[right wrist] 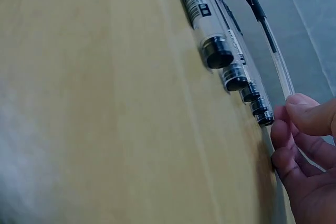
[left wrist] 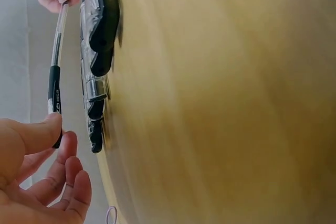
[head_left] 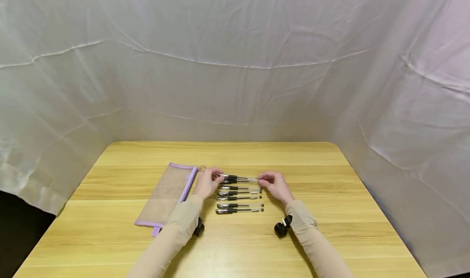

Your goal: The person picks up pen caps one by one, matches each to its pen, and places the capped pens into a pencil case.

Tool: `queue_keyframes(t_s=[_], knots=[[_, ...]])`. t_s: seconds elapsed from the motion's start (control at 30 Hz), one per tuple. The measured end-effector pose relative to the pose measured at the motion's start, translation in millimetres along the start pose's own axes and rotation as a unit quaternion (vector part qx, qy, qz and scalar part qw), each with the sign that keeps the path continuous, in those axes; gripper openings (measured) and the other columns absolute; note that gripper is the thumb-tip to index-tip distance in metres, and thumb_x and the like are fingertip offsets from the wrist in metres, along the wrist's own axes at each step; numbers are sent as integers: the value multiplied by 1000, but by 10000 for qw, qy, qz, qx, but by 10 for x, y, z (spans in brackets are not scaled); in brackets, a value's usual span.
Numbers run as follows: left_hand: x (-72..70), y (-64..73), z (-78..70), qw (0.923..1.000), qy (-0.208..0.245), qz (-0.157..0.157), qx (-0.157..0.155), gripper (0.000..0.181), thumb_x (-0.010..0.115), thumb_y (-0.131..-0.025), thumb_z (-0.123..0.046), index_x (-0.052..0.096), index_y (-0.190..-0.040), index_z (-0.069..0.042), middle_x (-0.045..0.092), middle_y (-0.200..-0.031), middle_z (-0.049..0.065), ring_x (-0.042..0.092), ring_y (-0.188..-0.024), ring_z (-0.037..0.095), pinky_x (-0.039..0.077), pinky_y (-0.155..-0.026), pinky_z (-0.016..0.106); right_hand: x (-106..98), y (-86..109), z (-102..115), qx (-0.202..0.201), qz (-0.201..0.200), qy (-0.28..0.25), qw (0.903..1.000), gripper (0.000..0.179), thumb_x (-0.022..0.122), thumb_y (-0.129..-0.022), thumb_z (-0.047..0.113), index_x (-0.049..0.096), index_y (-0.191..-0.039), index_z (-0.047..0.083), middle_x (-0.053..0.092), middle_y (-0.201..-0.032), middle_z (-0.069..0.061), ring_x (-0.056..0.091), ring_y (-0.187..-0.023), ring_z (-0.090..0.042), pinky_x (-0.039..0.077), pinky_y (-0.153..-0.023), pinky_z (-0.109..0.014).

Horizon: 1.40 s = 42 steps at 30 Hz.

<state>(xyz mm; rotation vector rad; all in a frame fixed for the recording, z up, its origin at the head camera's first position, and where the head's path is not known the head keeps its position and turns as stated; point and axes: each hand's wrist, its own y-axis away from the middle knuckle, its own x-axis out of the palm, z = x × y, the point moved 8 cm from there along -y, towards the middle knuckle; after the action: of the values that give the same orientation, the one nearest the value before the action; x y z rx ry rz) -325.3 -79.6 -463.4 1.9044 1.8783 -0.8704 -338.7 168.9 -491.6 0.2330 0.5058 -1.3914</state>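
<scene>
Both hands hold one gel pen [left wrist: 54, 85] by its two ends, raised over the table at the far end of a row of pens. My left hand [head_left: 207, 183] pinches the black-capped end between thumb and fingertips. The clear tail end is pinched by my right hand [head_left: 274, 185], as the right wrist view shows with the thumb [right wrist: 312, 115] on the barrel. Several like pens [head_left: 240, 210], with black caps and grips and clear barrels, lie side by side below, caps to the left. From the right wrist, their black end plugs [right wrist: 218, 53] and barcode labels show.
A mesh zip pouch [head_left: 161, 198] with purple edging lies flat left of the pens, partly behind the left forearm. Black wrist cameras [head_left: 282, 229] are on both arms. The wooden table [head_left: 257, 249] is enclosed by pale hanging cloth [head_left: 235, 86] at the back and sides.
</scene>
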Motion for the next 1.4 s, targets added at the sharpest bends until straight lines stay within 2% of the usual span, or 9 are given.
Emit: queue_keyframes(t_s=[0.4, 0.77, 1.0, 1.4], knots=[[41, -20, 46, 9992, -334, 213, -73, 7, 73, -91, -8, 73, -97, -5, 71, -82, 8, 60, -74, 16, 49, -69, 29, 36, -46, 5, 61, 50, 627, 9980, 12, 68, -90, -1, 73, -101, -1, 73, -92, -17, 57, -76, -12, 45, -70, -20], [37, -54, 39, 9985, -399, 261, -266, 13, 70, -94, -12, 73, -105, -6, 72, -88, 9, 62, -78, 19, 51, -73, 33, 36, -75, 2, 205, 47, 714, 9972, 14, 67, -91, -1, 73, -104, 0, 72, -93, -16, 58, -77, -13, 46, -73, -23], [41, -84, 43, 9985, -216, 281, -427, 15, 68, -94, -11, 73, -108, -6, 71, -88, 9, 61, -79, 19, 50, -74, 32, 1, -142, 22, 173, -94, 783, 9967, 13, 65, -94, 2, 73, -104, 1, 73, -99, -16, 60, -81, -16, 48, -76, -27], [76, -143, 79, 9982, -353, 141, -464, 16, 63, -96, -6, 73, -108, -5, 73, -94, 13, 65, -86, 25, 52, -83, 42, 16, -261, 10, 130, -230, 1013, 9945, 14, 64, -95, 2, 74, -105, 1, 74, -105, -17, 66, -90, -24, 52, -82, -36]])
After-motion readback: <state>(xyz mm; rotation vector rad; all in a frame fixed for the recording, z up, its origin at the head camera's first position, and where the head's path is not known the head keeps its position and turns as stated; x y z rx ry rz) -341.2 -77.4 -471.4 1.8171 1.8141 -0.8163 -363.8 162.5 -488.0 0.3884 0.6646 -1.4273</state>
